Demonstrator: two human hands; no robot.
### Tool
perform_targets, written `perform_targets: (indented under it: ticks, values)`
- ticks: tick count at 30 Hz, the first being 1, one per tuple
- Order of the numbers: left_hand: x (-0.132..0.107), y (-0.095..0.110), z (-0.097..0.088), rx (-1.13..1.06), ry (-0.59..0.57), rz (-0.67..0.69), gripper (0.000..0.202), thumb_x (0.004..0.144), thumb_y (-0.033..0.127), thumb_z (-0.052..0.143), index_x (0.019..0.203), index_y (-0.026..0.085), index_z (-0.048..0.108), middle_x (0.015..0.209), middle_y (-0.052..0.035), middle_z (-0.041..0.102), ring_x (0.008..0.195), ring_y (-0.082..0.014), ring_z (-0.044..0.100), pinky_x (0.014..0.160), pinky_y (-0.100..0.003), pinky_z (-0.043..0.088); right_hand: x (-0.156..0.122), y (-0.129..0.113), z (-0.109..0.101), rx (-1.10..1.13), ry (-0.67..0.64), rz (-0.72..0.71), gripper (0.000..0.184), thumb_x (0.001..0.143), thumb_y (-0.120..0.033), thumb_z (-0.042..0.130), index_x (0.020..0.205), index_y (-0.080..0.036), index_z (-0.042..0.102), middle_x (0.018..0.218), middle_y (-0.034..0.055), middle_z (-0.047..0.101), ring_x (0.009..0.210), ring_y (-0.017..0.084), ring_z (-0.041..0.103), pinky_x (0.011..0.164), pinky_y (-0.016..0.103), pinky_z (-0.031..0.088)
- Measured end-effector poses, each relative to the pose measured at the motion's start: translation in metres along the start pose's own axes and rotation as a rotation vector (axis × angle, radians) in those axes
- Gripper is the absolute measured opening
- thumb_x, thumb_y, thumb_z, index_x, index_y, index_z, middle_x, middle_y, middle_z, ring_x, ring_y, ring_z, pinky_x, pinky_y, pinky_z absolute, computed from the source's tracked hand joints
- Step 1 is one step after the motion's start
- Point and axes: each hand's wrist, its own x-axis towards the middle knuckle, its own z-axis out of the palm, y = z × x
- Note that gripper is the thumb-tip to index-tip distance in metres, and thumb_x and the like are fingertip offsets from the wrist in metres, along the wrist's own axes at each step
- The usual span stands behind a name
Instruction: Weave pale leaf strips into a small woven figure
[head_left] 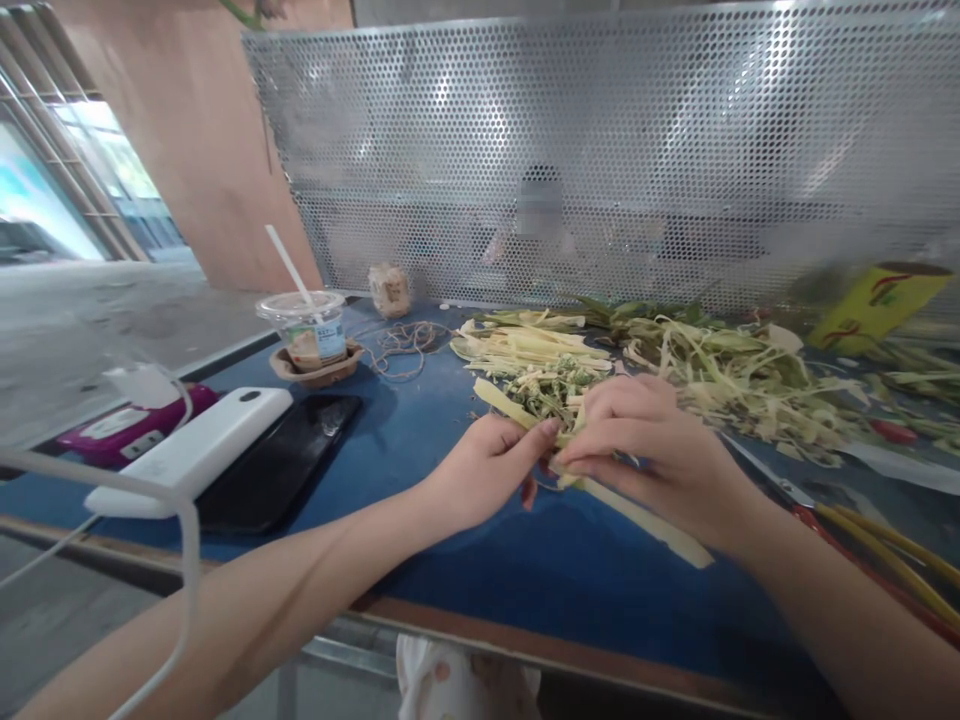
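Pale leaf strip (637, 515), long & flat, pinched by both hands: left (487, 470), right (660, 450).

Two bare forearms enter from the bottom edge, no sleeves visible up to where the frame cuts them off. Left hand (487, 470) and right hand (652, 450) both ungloved. No watch, bracelet or ring seen on either wrist or on the visible fingers. Fingernails look short and unpainted, though small in view. Below the table edge, a bit of pale clothing (457, 685) with a faint orange-pink pattern shows, partly blurred.
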Motion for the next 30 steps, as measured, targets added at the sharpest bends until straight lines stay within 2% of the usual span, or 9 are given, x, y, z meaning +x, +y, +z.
perform_targets:
  ticks: [2, 5, 11, 13, 17, 20, 23, 28, 30]
  values:
    - [-0.0006, 0.0006, 0.0010, 0.065, 0.012, -0.006, 0.053, 0.085, 0.042, 0.035, 0.042, 0.015, 0.051, 0.036, -0.0005, 0.049, 0.038, -0.0088, 0.046, 0.050, -0.020, 0.040, 0.0008, 0.0020, 0.0015, 0.009, 0.041, 0.058, 0.011, 0.081, -0.026, 0.055, 0.074, -0.023, 0.062, 0.067, 0.0012, 0.059, 0.075, 0.017, 0.055, 0.076, 0.036, 0.035]
    - [-0.0015, -0.0007, 0.0016, 0.106, 0.020, 0.000, 0.053, 0.085, 0.045, 0.033, 0.047, 0.014, 0.055, 0.037, -0.0002, 0.049, 0.039, -0.0096, 0.047, 0.051, -0.021, 0.040, 0.0020, 0.0036, 0.0012, 0.056, 0.051, 0.137, 0.014, 0.081, -0.030, 0.055, 0.072, -0.022, 0.061, 0.070, 0.0031, 0.061, 0.076, 0.019, 0.057, 0.073, 0.034, 0.038]
    - [-0.0047, 0.0005, -0.0016, 0.231, 0.054, 0.102, 0.052, 0.085, 0.041, 0.035, 0.042, 0.015, 0.048, 0.037, 0.0031, 0.041, 0.038, -0.0070, 0.039, 0.043, -0.020, 0.031, 0.0027, -0.0003, -0.0003, 0.038, 0.038, 0.190, 0.007, 0.081, -0.025, 0.053, 0.077, -0.021, 0.057, 0.073, 0.0023, 0.061, 0.071, 0.016, 0.057, 0.070, 0.032, 0.040]
    - [-0.0051, 0.0030, -0.0027, 0.172, 0.022, 0.149, 0.046, 0.085, 0.037, 0.037, 0.048, 0.014, 0.052, 0.041, 0.0040, 0.041, 0.041, -0.0067, 0.039, 0.043, -0.019, 0.032, 0.0023, -0.0011, 0.0003, -0.031, 0.085, 0.125, 0.005, 0.080, -0.020, 0.053, 0.077, -0.021, 0.056, 0.073, 0.0019, 0.062, 0.073, 0.016, 0.058, 0.071, 0.033, 0.040]
    - [-0.0044, 0.0043, -0.0025, 0.026, -0.073, 0.254, 0.021, 0.077, 0.029, 0.053, 0.076, 0.011, 0.063, 0.062, 0.0010, 0.052, 0.055, -0.0082, 0.046, 0.048, -0.018, 0.037, 0.0013, -0.0012, 0.0011, -0.128, 0.170, 0.064, 0.008, 0.079, -0.015, 0.053, 0.076, -0.022, 0.054, 0.072, 0.0012, 0.062, 0.076, 0.017, 0.059, 0.074, 0.035, 0.038]
    - [-0.0036, 0.0009, -0.0018, 0.068, -0.046, 0.300, 0.021, 0.074, 0.029, 0.058, 0.083, 0.011, 0.065, 0.068, -0.0007, 0.054, 0.059, -0.0089, 0.047, 0.049, -0.017, 0.038, 0.0010, -0.0014, 0.0008, -0.117, 0.195, 0.060, 0.009, 0.078, -0.013, 0.053, 0.076, -0.022, 0.053, 0.070, 0.0009, 0.061, 0.075, 0.017, 0.059, 0.073, 0.035, 0.039]
    - [-0.0034, -0.0026, -0.0021, 0.116, -0.013, 0.328, 0.019, 0.073, 0.028, 0.059, 0.082, 0.012, 0.066, 0.063, 0.0013, 0.051, 0.056, -0.0075, 0.046, 0.049, -0.016, 0.039, 0.0005, -0.0011, -0.0004, -0.075, 0.164, 0.062, 0.009, 0.078, -0.013, 0.053, 0.077, -0.022, 0.054, 0.071, 0.0007, 0.061, 0.075, 0.016, 0.058, 0.073, 0.034, 0.039]
    - [-0.0034, -0.0028, -0.0040, 0.187, 0.006, 0.351, 0.018, 0.069, 0.024, 0.064, 0.082, 0.012, 0.066, 0.060, 0.0035, 0.049, 0.051, -0.0060, 0.044, 0.047, -0.016, 0.039, -0.0015, 0.0034, -0.0043, 0.026, -0.012, 0.145, 0.013, 0.081, -0.018, 0.051, 0.093, -0.025, 0.054, 0.080, 0.0001, 0.059, 0.079, 0.015, 0.056, 0.074, 0.031, 0.038]
    - [-0.0034, -0.0022, -0.0050, 0.239, 0.016, 0.382, 0.016, 0.069, 0.025, 0.064, 0.080, 0.013, 0.065, 0.057, 0.0042, 0.049, 0.049, -0.0058, 0.042, 0.048, -0.016, 0.039, -0.0024, 0.0055, -0.0051, 0.005, -0.035, 0.144, 0.013, 0.082, -0.020, 0.050, 0.094, -0.025, 0.052, 0.086, 0.0005, 0.059, 0.083, 0.015, 0.055, 0.076, 0.032, 0.037]
